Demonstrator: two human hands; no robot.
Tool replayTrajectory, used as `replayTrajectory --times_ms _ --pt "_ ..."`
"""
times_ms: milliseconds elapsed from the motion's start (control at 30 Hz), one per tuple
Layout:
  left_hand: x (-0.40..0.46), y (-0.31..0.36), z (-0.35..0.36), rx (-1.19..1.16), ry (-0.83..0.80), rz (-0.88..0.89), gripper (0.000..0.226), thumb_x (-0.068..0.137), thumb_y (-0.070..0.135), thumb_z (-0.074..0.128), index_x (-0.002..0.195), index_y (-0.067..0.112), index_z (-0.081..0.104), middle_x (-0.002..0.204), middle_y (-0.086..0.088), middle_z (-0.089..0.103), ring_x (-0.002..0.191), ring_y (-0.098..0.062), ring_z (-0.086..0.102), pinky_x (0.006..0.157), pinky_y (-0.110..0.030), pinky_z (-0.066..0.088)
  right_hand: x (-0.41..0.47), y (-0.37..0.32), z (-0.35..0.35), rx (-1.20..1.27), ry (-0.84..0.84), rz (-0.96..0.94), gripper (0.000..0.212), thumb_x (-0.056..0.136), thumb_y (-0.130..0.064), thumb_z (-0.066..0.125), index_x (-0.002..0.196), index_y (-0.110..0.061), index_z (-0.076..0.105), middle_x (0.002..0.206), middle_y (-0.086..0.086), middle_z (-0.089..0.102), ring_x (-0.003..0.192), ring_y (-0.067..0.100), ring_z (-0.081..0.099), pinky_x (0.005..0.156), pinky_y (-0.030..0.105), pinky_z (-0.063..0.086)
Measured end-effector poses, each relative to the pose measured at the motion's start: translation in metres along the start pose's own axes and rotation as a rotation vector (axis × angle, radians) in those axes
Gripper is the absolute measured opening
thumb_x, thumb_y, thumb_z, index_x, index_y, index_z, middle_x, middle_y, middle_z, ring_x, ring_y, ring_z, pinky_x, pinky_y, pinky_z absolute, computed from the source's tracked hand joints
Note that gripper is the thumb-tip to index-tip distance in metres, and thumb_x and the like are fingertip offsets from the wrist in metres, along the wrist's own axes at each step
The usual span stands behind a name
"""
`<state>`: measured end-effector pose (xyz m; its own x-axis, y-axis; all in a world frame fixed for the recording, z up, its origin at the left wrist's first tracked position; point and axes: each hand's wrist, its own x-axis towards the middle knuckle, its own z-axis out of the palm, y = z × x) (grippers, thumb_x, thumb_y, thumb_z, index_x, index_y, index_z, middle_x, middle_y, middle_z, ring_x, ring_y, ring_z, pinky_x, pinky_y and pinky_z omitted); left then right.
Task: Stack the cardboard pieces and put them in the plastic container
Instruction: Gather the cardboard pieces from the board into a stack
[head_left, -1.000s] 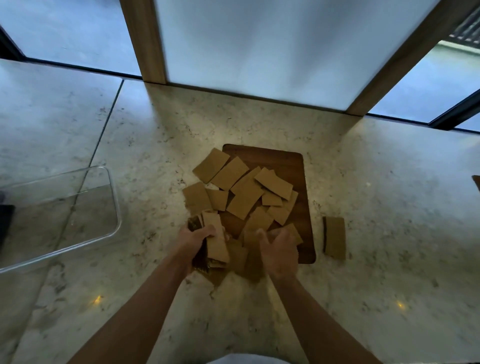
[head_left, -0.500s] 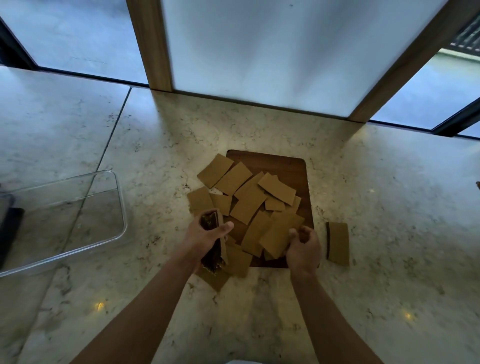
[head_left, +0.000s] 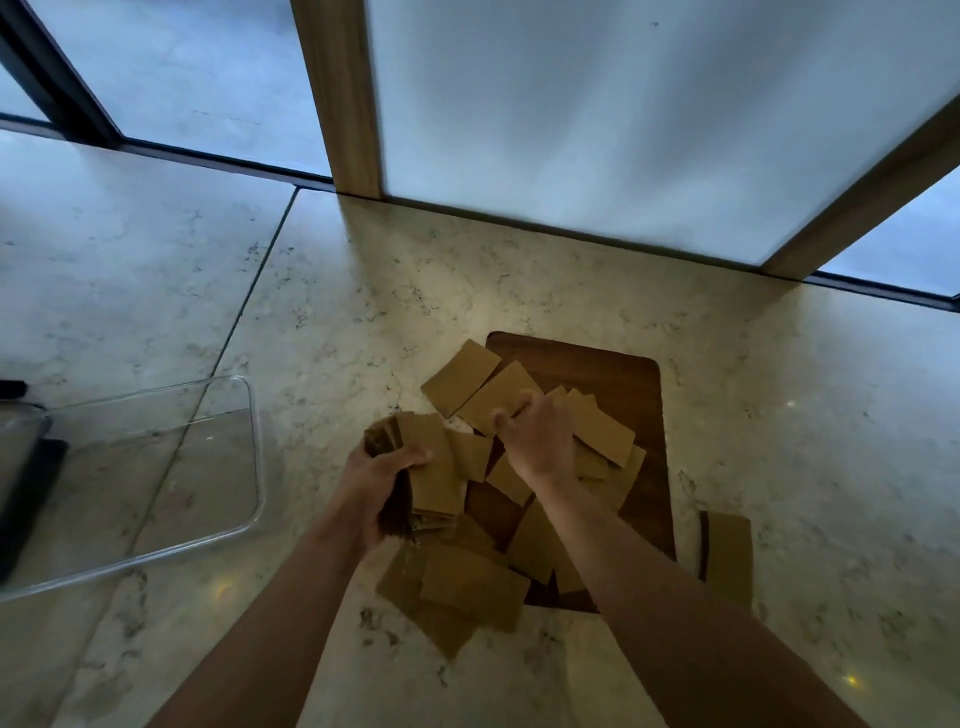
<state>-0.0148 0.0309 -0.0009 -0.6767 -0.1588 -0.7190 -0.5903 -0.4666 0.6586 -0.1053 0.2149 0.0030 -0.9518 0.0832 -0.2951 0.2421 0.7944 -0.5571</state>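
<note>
Your left hand (head_left: 382, 480) is clamped around a stack of cardboard pieces (head_left: 423, 467), thumb across the top face, fingers wrapped underneath, the stack held above the near-left part of the pile. Your right hand (head_left: 540, 436) is out over the middle of the spread, fingers curled down onto a loose cardboard piece (head_left: 493, 397) lying on the wooden board (head_left: 613, 374); it's touching that piece, but whether it truly grips it, I cannot tell through the blur.

The scattered cardboard pieces (head_left: 602, 431) lie overlapping across the board, some spilling off its left and near edges onto the marble counter (head_left: 779, 415). A few lie below your wrists at the near end (head_left: 467, 592), partly off the board. One lone piece (head_left: 727, 556) sits just beside the board's right edge, apart from the heap.

The clear plastic container (head_left: 249, 457) stands on the counter well to the left, open-topped and see-through, with no cardboard visible inside. A dark object (head_left: 26, 509) sits at its far-left side, cut off by the frame.
</note>
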Motion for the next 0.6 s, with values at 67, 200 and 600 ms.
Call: replayTrajectory --times_ms 67,200,600 --pt "0.007 0.01 -0.001 -0.069 -0.016 0.03 0.044 0.08 0.014 0.084 0.116 0.029 0.064 0.116 -0.016 0.072 0.101 -0.041 0.072 0.063 -0.048 0.065 0.025 -0.015 0.006 -0.261 0.07 -0.118 0.064 0.09 -0.056 0.063 0.133 -0.01 0.056 0.131 0.016 0.055 0.122 0.03 0.05 0.102 0.038 0.041" --pt "0.02 0.031 0.0 -0.125 0.002 0.089 0.061 0.065 0.023 0.089 0.12 0.028 0.065 0.117 -0.015 0.072 0.1 -0.036 0.074 0.072 -0.052 0.066 0.063 -0.044 0.022 -0.507 -0.005 -0.169 0.1 0.072 -0.078 0.065 0.141 -0.008 0.043 0.142 0.02 0.042 0.128 0.036 0.041 0.104 0.046 0.039" --pt "0.023 0.029 0.009 0.02 -0.202 0.073 0.062 0.079 0.038 0.086 0.13 0.011 0.063 0.119 -0.025 0.073 0.1 -0.04 0.075 0.075 -0.046 0.064 0.032 -0.019 -0.042 0.483 -0.655 -0.247 0.043 0.084 -0.019 0.08 0.112 -0.044 0.06 0.114 -0.004 0.062 0.089 0.004 0.071 0.067 0.021 0.058"
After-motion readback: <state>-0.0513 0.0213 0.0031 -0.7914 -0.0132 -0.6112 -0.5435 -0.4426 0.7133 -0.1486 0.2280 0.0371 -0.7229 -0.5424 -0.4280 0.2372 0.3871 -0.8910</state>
